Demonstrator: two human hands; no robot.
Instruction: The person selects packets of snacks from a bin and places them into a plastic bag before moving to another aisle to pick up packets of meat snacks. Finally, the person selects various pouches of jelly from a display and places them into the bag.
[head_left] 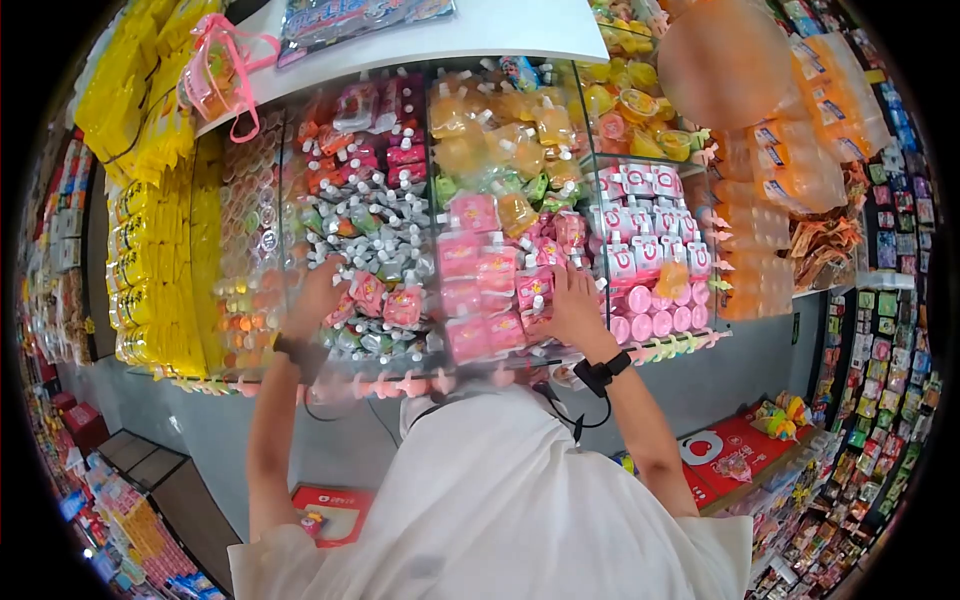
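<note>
Two hands reach into a clear-fronted bin display packed with jelly pouches. The left hand (pixel 315 298) is at the bin of small white-capped pouches (pixel 375 215), fingers spread and loose against the heap, near a pink pouch (pixel 368 292); whether they grip anything I cannot tell, since the front panel blurs them. The right hand (pixel 575 305) lies flat, fingers released, on the pile of pink pouches (pixel 490 275) in the middle bin, close to that bin's right wall. Both wrists wear black bands, the right one (pixel 603 372) plain to see. A white shirt (pixel 490 500) fills the lower middle of the view.

Above the pink pile, at the back of the middle bin, lie yellow pouches (pixel 500 130). The bin to the right holds white-and-red cups (pixel 645 215) with pink ones at its front edge. Further right hang orange packs (pixel 790 170). The leftmost bin holds clear little cups (pixel 248 230), and past its left edge stand yellow bags (pixel 150 190). A white shelf (pixel 520 30) tops the bins; a pink-trimmed pouch (pixel 215 70) hangs off its left corner. Red boxes (pixel 735 450) sit low on the right, and small packets (pixel 885 370) cover the far right wall.
</note>
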